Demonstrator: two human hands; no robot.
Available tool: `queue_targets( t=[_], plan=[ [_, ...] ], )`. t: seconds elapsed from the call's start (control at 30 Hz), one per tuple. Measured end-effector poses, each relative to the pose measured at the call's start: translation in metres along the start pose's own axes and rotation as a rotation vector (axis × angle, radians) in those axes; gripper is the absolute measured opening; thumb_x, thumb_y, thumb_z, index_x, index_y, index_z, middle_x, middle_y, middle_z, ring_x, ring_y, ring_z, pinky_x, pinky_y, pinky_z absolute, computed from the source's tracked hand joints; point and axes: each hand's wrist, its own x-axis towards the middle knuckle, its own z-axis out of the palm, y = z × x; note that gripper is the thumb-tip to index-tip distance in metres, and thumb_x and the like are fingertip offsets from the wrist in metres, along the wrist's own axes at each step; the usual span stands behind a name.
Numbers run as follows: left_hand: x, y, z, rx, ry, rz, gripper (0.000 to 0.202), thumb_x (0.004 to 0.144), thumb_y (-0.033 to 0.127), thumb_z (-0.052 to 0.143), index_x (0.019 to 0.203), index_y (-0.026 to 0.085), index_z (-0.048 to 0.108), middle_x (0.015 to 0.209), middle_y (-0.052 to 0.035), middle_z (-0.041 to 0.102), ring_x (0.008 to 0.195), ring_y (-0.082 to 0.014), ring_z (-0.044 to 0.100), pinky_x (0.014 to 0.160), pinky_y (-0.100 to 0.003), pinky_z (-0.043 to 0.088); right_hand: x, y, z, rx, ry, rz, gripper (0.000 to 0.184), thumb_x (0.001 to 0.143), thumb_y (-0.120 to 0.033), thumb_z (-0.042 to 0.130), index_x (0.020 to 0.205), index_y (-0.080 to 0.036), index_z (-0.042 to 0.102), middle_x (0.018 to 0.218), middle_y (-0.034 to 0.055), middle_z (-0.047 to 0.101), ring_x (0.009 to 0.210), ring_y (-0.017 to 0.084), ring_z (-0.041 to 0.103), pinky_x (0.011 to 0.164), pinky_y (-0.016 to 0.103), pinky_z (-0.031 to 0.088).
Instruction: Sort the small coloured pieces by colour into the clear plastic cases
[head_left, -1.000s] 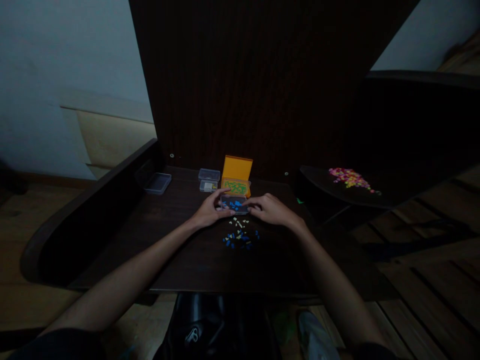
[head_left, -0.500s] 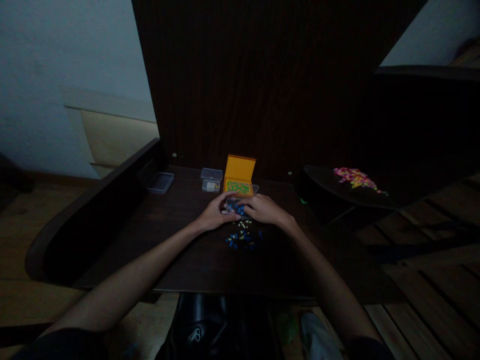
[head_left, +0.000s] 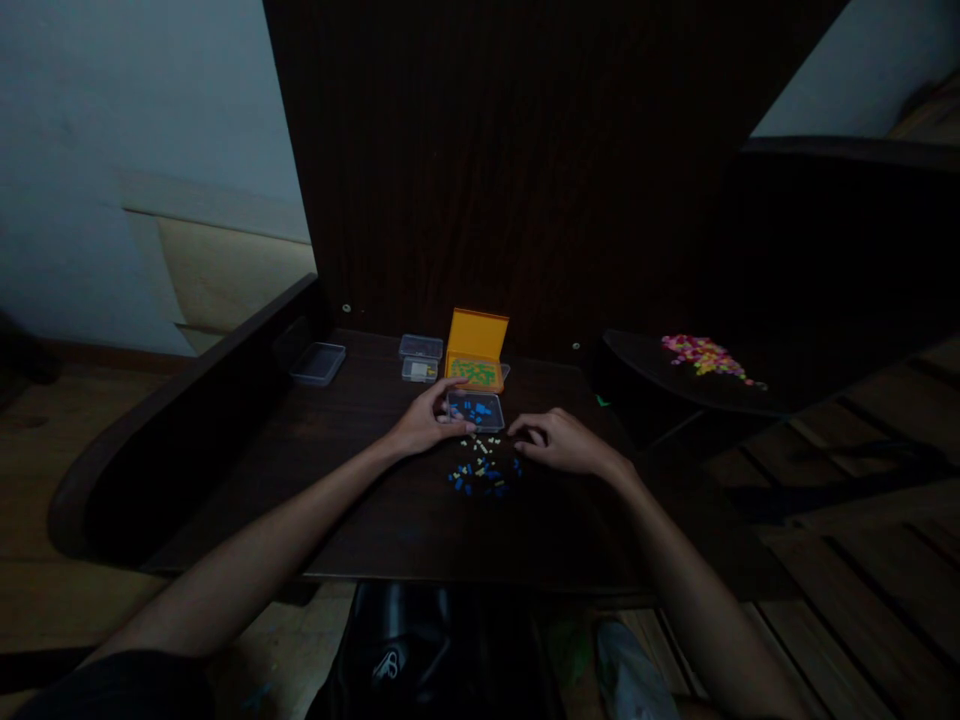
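Note:
My left hand (head_left: pixel 430 421) grips the left side of a small clear plastic box (head_left: pixel 489 424), thumb at its front and fingers behind. Several small blue pieces (head_left: pixel 482 408) lie inside the box. To its right, my right hand (head_left: pixel 556 440) hovers with fingers curved and apart, and I see nothing between them. Just in front of the box, a loose pile of small blue and pale yellow pieces (head_left: pixel 482 472) is scattered on the dark wooden surface (head_left: pixel 375 520). Directly behind the box stands an orange case (head_left: pixel 478 335) with its lid up, holding green pieces.
Left of the orange case are a clear box (head_left: pixel 420 370) with a few pieces and its raised lid. Farther left lies another clear tray (head_left: pixel 319 364). Pink and yellow beads (head_left: pixel 705 357) are heaped on a dark ledge at right. A raised armrest (head_left: pixel 187 420) borders the left side.
My right hand has moved out of the clear box, to the right and slightly toward me, leaving the blue pieces inside visible. My left hand still holds the box.

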Motion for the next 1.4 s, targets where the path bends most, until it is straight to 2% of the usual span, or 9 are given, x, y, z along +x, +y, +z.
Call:
queue_targets(
  t=[0.1, 0.37, 0.57, 0.87, 1.0, 1.1, 1.4],
  plan=[
    [0.000, 0.000, 0.000, 0.007, 0.006, 0.000, 0.077, 0.061, 0.023, 0.081, 0.129, 0.021, 0.046, 0.117, -0.0092, 0.055, 0.076, -0.0084, 0.058, 0.076, -0.030, 0.055, -0.014, 0.010, 0.014, 0.028, -0.060, -0.008, 0.026, 0.081, -0.027, 0.060, 0.104, -0.018, 0.067, 0.060, -0.0045, 0.053, 0.054, 0.009, 0.047, 0.057, 0.020, 0.031],
    [-0.001, 0.001, -0.001, 0.021, 0.015, -0.011, 0.076, 0.060, 0.023, 0.080, 0.128, 0.021, 0.046, 0.117, -0.0086, 0.054, 0.077, -0.0094, 0.059, 0.079, -0.034, 0.055, -0.029, 0.023, 0.040, 0.068, -0.031, -0.058, 0.024, 0.084, -0.022, 0.054, 0.102, -0.019, 0.069, 0.065, -0.0021, 0.056, 0.057, 0.009, 0.049, 0.058, 0.021, 0.033],
    [-0.001, 0.000, -0.001, 0.008, 0.010, -0.019, 0.076, 0.061, 0.021, 0.080, 0.129, 0.021, 0.045, 0.118, -0.0095, 0.054, 0.077, -0.0087, 0.058, 0.080, -0.035, 0.055, -0.026, 0.020, 0.042, 0.084, -0.022, -0.027, 0.026, 0.081, -0.016, 0.054, 0.104, -0.018, 0.066, 0.063, -0.0042, 0.051, 0.055, 0.009, 0.044, 0.058, 0.020, 0.032],
    [-0.001, 0.002, -0.001, 0.028, 0.003, -0.006, 0.075, 0.061, 0.022, 0.080, 0.128, 0.021, 0.046, 0.121, -0.0095, 0.053, 0.078, -0.0092, 0.058, 0.079, -0.035, 0.056, -0.020, 0.017, 0.038, 0.204, -0.074, 0.011, 0.026, 0.078, -0.014, 0.053, 0.103, -0.015, 0.062, 0.060, -0.0072, 0.044, 0.053, 0.008, 0.038, 0.054, 0.019, 0.030],
    [0.000, 0.001, -0.002, 0.035, 0.008, -0.006, 0.077, 0.060, 0.024, 0.081, 0.129, 0.021, 0.045, 0.118, -0.0088, 0.055, 0.077, -0.0095, 0.059, 0.078, -0.034, 0.055, -0.023, 0.017, 0.041, 0.242, -0.043, 0.014, 0.018, 0.084, -0.023, 0.054, 0.099, -0.015, 0.058, 0.059, -0.0080, 0.042, 0.052, 0.008, 0.037, 0.053, 0.019, 0.030],
    [0.000, 0.000, -0.002, 0.041, 0.010, 0.001, 0.076, 0.060, 0.023, 0.080, 0.128, 0.021, 0.046, 0.121, -0.0100, 0.054, 0.078, -0.0101, 0.059, 0.079, -0.035, 0.055, -0.026, 0.018, 0.042, 0.265, -0.035, 0.022, 0.020, 0.086, -0.033, 0.055, 0.096, -0.015, 0.056, 0.057, -0.0085, 0.042, 0.050, 0.008, 0.036, 0.051, 0.019, 0.028],
    [-0.001, 0.003, -0.001, 0.030, 0.007, -0.023, 0.076, 0.061, 0.020, 0.080, 0.129, 0.021, 0.046, 0.119, -0.0097, 0.054, 0.076, -0.0092, 0.059, 0.079, -0.035, 0.055, -0.036, 0.026, 0.045, 0.234, -0.008, 0.026, 0.020, 0.087, -0.035, 0.055, 0.090, -0.016, 0.060, 0.061, -0.0058, 0.046, 0.055, 0.008, 0.041, 0.054, 0.020, 0.031]
  ],
)
